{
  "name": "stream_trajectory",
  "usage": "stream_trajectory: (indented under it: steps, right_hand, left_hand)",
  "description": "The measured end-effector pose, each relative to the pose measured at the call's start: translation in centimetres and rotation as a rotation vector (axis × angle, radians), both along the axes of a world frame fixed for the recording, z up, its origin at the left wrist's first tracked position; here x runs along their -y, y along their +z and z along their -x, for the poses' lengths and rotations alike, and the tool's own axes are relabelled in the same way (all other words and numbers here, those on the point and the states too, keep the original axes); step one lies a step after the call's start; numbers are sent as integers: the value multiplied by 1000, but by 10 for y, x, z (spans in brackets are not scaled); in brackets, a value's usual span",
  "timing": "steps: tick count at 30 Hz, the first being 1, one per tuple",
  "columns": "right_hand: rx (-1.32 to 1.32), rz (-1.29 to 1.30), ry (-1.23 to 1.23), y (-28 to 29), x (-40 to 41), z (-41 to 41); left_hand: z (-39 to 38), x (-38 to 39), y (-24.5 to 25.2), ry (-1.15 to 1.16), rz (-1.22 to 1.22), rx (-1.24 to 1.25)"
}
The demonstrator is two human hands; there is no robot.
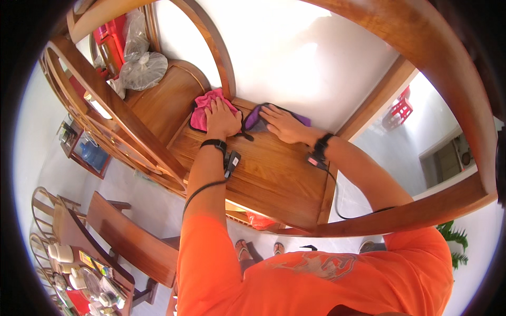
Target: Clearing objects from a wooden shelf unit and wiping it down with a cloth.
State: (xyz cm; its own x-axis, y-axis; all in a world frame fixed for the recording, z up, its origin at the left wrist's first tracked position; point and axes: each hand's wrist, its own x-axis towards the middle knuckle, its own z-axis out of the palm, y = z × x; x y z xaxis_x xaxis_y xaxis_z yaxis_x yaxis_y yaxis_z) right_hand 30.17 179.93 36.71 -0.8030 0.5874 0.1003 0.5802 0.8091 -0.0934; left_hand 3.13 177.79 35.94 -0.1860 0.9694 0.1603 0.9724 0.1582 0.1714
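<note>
My left hand (222,119) lies spread on a pink cloth (199,118) with dark edging, pressing it on a wooden cabinet shelf (272,170) near the base of a curved wooden frame. To its right, my right hand (285,125) rests with fingers apart on a purple and grey cloth (257,118) beside the white wall. The fingertips lie over both cloths and do not visibly curl around them. Each wrist bears a black strap with a small cabled device.
Curved wooden frame parts (134,118) surround the shelf. Clear plastic bags (144,71) and red items stand at the upper left. Below left are a wooden bench (130,237) and a cluttered table (118,272). A red plastic stool (402,110) stands beyond the right-hand opening.
</note>
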Motion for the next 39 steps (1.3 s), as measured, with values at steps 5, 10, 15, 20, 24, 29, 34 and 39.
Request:
stream_trajectory:
  steps: [5,10,15,20,24,29,34,39]
  right_hand:
    - [37,-32,221,-1,-53,66]
    - [68,-29,275,12,-67,104]
    - [133,-54,243,16,-58,98]
    - [-50,13,258,8,-42,32]
    - [-37,58,172,9,-10,-34]
    - [5,48,-18,8,27,-94]
    - [20,-30,-156,-8,61,-134]
    - [13,-88,-301,-27,105,-160]
  left_hand:
    - [-17,27,-4,-204,6,2]
    - [0,46,-13,-265,-85,52]
    - [29,13,7,-120,9,-156]
    - [49,-13,1,-151,-91,-4]
    - [44,13,-7,59,-35,29]
    - [24,83,6,263,-12,66]
    - [-4,120,21,605,164,-4]
    - [-8,129,33,593,349,-55]
